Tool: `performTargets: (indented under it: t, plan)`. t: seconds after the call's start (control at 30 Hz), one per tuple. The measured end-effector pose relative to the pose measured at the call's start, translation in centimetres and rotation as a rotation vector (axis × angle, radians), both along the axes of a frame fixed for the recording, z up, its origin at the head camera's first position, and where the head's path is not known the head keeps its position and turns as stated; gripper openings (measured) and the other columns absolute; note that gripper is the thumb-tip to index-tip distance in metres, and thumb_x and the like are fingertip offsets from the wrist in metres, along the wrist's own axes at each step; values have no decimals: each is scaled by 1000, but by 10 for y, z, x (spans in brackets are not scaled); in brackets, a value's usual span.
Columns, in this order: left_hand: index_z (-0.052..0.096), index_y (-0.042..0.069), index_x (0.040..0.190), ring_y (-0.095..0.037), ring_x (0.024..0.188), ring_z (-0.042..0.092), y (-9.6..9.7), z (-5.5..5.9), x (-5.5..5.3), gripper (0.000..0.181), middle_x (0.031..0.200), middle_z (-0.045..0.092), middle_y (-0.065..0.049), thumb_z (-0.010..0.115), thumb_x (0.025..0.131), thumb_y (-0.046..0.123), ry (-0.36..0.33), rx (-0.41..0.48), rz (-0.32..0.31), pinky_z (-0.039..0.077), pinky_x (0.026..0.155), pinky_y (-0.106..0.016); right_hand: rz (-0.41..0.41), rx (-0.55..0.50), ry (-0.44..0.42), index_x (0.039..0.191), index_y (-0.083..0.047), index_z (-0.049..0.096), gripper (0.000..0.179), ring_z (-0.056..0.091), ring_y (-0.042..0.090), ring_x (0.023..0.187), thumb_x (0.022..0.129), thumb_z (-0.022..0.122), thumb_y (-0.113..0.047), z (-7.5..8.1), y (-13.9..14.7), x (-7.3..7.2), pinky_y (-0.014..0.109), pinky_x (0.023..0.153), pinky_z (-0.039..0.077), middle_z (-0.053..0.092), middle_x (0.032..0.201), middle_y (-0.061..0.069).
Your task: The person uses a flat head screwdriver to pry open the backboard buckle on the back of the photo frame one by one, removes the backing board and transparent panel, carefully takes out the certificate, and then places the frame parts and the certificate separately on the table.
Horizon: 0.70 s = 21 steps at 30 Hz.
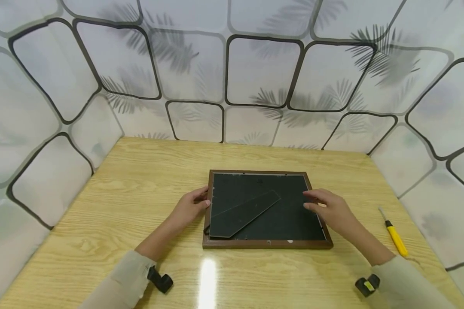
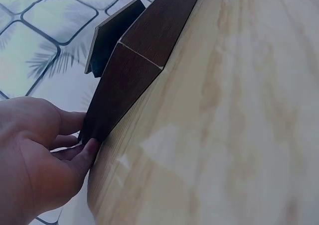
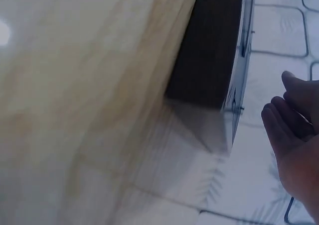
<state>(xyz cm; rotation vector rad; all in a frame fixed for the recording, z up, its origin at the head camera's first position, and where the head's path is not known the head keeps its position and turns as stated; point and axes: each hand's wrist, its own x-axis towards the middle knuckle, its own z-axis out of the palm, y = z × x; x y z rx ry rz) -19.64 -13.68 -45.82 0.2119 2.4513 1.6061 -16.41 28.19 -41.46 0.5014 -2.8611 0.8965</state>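
Observation:
A brown-edged picture frame (image 1: 268, 244) lies face down on the wooden table, its black backing board (image 1: 294, 214) upward. A flat black stand leg (image 1: 243, 216) lies slantwise across the board's left half. My left hand (image 1: 189, 206) is at the frame's left side, thumb and fingertips touching the edge; in the left wrist view the thumb (image 2: 87, 155) rests at the brown side. Over the frame's right edge, my right hand (image 1: 330, 210) has loosely bent fingers and holds nothing. The right wrist view shows that hand (image 3: 294, 130) apart from the frame's side (image 3: 207, 51).
A screwdriver (image 1: 396, 240) with a yellow handle lies on the table (image 1: 147, 171) to the right, beyond my right forearm. Patterned walls (image 1: 263, 73) rise at the back and along both sides. Bright glare crosses the table in front of the frame.

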Motion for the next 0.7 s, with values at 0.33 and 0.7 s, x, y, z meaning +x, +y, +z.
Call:
performTargets:
  t: [0.33, 0.7]
  plan:
    - [42, 2, 153, -36, 131, 54, -2, 6, 5, 56, 142, 56, -22, 60, 100, 6, 12, -12, 0, 49, 104, -46, 158, 68, -177, 139, -8, 61, 50, 57, 37, 127, 93, 74, -24, -3, -45, -46, 54, 101, 49, 60, 139, 15]
    - [42, 3, 153, -36, 131, 54, -3, 6, 4, 56, 143, 56, -21, 61, 100, 7, 2, -19, -7, 50, 104, -46, 244, 125, -280, 143, -7, 57, 57, 46, 41, 138, 91, 75, -23, -9, -57, -70, 59, 108, 41, 52, 147, 18]
